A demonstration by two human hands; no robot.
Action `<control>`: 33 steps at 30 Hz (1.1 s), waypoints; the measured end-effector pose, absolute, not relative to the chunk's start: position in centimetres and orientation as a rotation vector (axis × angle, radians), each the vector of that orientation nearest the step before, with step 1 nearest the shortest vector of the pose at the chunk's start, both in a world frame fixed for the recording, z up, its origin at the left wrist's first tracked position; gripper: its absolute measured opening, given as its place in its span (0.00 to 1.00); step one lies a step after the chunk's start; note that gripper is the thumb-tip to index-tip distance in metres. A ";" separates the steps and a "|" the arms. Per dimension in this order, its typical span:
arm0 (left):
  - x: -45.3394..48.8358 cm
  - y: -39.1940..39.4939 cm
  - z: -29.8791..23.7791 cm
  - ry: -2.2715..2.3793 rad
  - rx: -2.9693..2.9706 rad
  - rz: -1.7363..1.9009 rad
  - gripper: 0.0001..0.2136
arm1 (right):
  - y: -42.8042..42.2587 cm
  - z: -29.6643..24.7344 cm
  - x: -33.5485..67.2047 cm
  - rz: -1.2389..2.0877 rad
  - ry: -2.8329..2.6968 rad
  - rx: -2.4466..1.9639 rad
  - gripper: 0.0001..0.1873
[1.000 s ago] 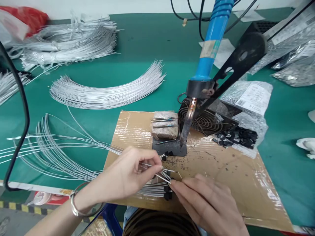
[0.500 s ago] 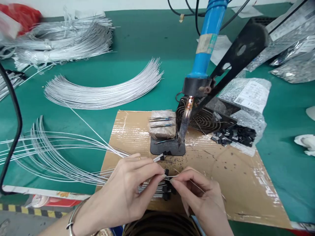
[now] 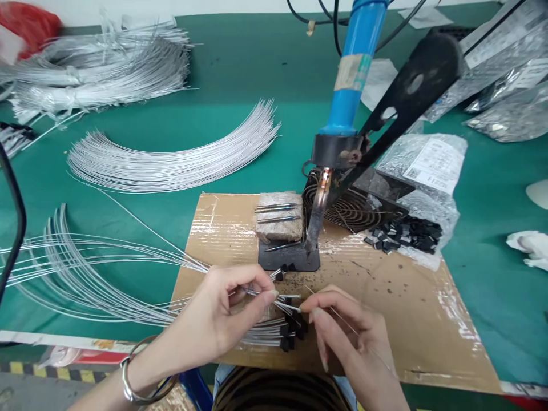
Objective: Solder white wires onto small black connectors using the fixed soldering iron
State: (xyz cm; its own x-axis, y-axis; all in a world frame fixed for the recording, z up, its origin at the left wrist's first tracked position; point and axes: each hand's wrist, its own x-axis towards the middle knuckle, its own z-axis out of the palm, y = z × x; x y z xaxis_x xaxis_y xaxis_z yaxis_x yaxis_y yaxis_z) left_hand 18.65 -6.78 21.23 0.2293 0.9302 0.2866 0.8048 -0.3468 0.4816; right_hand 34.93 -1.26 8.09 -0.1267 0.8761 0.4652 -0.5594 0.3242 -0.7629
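Note:
My left hand (image 3: 240, 308) is closed, thumb and finger pinching white wires (image 3: 287, 303) whose ends point right. Close beside it, my right hand (image 3: 353, 337) is closed too, its fingertips at the tip of one white wire. A thin strand of solder wire (image 3: 343, 321) runs through the right hand. Below the fingers lie more white wires with black connectors (image 3: 287, 337) on their ends. Another small black connector (image 3: 280, 274) sits just above the left fingertips. Behind the hands, a blue-handled soldering iron (image 3: 319, 211) points down in its holder.
A cardboard sheet (image 3: 411, 325) covers the bench under the hands. A sponge block (image 3: 280, 228) with metal tips, a black fan (image 3: 351, 211) and loose black connectors (image 3: 405, 234) stand beyond. Bundled white wires (image 3: 171, 162) lie on the green mat (image 3: 240, 63).
My left fingers have shifted slightly left and up, away from the right fingertips, exposing white wire ends between the hands. My right hand stays nearly in place. The whole view has shifted slightly.

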 end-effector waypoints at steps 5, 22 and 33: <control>18.3 -6.9 20.8 1.651 2.252 0.784 0.16 | -1.2 8.6 34.4 1.320 -1.192 -0.372 0.15; 18.0 -7.6 20.6 1.742 2.328 0.581 0.16 | 0.2 7.6 34.5 1.256 -1.267 -0.243 0.13; 18.1 -5.8 18.1 1.678 2.259 0.740 0.17 | 2.5 7.6 37.2 0.697 -1.345 -0.364 0.04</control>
State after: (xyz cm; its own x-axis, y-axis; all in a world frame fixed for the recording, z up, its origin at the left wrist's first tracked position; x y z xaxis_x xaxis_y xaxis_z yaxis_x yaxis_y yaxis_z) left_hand 18.08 -5.85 18.14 0.2160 0.9420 0.2569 0.8252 -0.3167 0.4678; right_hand 37.15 2.52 7.56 0.0666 0.6464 0.7601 -0.2486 0.7485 -0.6147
